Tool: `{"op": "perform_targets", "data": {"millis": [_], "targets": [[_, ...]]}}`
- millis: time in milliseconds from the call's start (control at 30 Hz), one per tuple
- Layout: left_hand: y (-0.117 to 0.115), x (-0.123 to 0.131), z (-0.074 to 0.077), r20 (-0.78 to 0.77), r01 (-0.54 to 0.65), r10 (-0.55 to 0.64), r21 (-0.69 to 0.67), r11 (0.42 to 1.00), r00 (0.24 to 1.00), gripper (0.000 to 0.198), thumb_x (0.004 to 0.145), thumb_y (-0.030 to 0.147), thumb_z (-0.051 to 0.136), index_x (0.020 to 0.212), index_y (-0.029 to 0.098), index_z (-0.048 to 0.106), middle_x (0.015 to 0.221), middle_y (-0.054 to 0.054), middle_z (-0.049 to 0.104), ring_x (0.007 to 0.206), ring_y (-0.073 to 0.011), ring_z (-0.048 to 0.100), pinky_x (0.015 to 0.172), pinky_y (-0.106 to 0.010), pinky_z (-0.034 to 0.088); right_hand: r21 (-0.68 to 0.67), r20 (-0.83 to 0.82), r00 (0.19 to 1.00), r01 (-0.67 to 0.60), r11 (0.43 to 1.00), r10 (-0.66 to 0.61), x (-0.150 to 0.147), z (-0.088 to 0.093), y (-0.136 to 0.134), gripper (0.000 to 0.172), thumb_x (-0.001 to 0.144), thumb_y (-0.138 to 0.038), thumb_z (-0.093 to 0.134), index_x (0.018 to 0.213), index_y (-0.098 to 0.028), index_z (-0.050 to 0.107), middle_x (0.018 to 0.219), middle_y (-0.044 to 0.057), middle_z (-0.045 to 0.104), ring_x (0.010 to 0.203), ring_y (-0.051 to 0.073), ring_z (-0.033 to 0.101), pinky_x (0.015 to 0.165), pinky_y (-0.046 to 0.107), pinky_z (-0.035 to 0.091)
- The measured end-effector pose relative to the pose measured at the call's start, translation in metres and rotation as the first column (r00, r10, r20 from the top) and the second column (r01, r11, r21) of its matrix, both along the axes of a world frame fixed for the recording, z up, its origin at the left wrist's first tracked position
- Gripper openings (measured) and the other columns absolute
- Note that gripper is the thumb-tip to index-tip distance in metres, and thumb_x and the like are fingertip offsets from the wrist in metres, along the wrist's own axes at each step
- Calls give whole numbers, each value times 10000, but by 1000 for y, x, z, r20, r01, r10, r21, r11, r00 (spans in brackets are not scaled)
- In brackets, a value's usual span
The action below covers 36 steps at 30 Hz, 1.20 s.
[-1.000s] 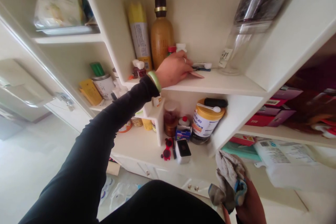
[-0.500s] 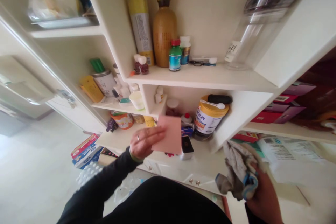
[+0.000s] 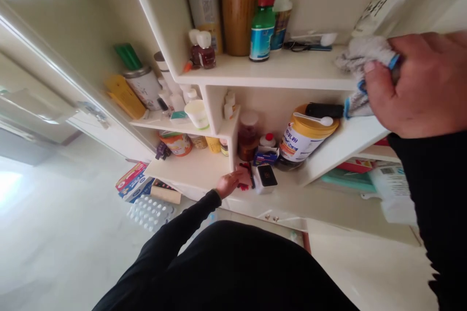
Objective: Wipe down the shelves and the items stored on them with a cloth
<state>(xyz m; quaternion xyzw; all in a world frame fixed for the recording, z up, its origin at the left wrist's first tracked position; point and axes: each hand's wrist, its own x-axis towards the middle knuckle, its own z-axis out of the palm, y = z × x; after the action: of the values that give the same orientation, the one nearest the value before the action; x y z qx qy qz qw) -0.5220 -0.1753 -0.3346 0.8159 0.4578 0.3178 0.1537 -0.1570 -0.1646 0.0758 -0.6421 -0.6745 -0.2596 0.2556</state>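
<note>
My right hand (image 3: 419,82) is closed on a grey-white cloth with blue trim (image 3: 359,53), pressing it onto the right end of the upper shelf (image 3: 284,75). My left hand (image 3: 230,182) reaches down to the lower shelf (image 3: 189,170). Its fingers are bent beside a small red item (image 3: 245,175) and a white box with a dark top (image 3: 266,177). What the left fingers hold is hidden. A green bottle with a red cap (image 3: 261,29) stands on the upper shelf, left of the cloth.
A yellow-lidded tin (image 3: 304,138) with a white spoon and a black object on top sits under the upper shelf. Small bottles, jars and a cup (image 3: 197,112) crowd the shelves. Boxes and blister packs (image 3: 149,209) lie on the floor at left.
My right hand rose with the cloth from waist height to the upper shelf. My left hand dropped to the lower shelf, and the pink card it held is out of sight.
</note>
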Motion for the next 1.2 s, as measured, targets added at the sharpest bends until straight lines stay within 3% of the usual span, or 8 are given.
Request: {"op": "perform_targets", "data": {"millis": [300,500,600,700,800,900,1067,1200], "targets": [[6,12,-16,-114,-40,25,-131,991,993,558,855,32,488,1268,228,807,1415,-34,774,1360,-210,714,1153,-426,630,7,49,999,6,1000,-7,-12,1,6,604,1120,-535,415,1352,-34,659,1219,259,753,1111,322,714,771,407,270],[0,9,25,-82,-16,18,32,999,996,508,895,50,481,1233,236,812,1383,-89,782,1342,-261,717,1136,-489,647,18,26,1000,-5,1000,5,-14,2,8,536,1087,-515,437,1296,-85,680,1138,214,766,880,273,655,686,373,209],[-3,14,100,93,126,-168,350,928,981,427,1000,79,474,1253,249,774,1303,-99,805,1254,-232,761,1031,-423,693,37,22,999,-27,999,26,-17,2,10,524,1069,-503,429,1283,-102,690,1134,203,764,876,284,648,667,362,199],[-3,34,214,193,144,-327,618,773,925,414,1023,66,541,1364,236,702,1364,-115,770,1291,-230,744,1051,-417,678,57,10,1000,-27,998,26,-19,1,12,495,1060,-467,406,1256,-115,694,1122,194,759,886,300,657,649,354,202],[17,74,330,285,86,-383,694,715,879,391,1077,122,530,1426,257,644,1417,-88,742,1346,-208,713,1120,-418,642,58,1,1000,-24,998,24,-20,2,13,486,1066,-436,376,1278,-120,677,1115,195,753,866,299,656,642,352,232],[68,136,422,297,163,-438,641,750,849,483,1110,312,591,1573,262,460,1573,-110,621,1450,-229,654,1122,-391,627,48,1,1000,-25,999,25,-21,4,13,483,1067,-409,379,1329,-120,664,1121,197,758,863,306,666,647,356,256],[172,249,526,442,-46,-126,359,932,888,938,989,510,733,1630,14,260,1673,-339,415,1605,-401,441,1254,-499,441,28,15,1000,1,1000,-1,-20,6,14,473,1085,-386,365,1317,-115,676,1135,199,767,881,309,692,655,360,276],[215,291,559,586,44,-153,196,980,796,1124,835,488,948,1647,114,266,1746,-302,335,1678,-398,323,1345,-491,329,30,3,1000,31,999,-31,-21,5,15,424,1080,-365,391,1282,-124,676,1105,181,766,883,298,691,656,354,305]]}}
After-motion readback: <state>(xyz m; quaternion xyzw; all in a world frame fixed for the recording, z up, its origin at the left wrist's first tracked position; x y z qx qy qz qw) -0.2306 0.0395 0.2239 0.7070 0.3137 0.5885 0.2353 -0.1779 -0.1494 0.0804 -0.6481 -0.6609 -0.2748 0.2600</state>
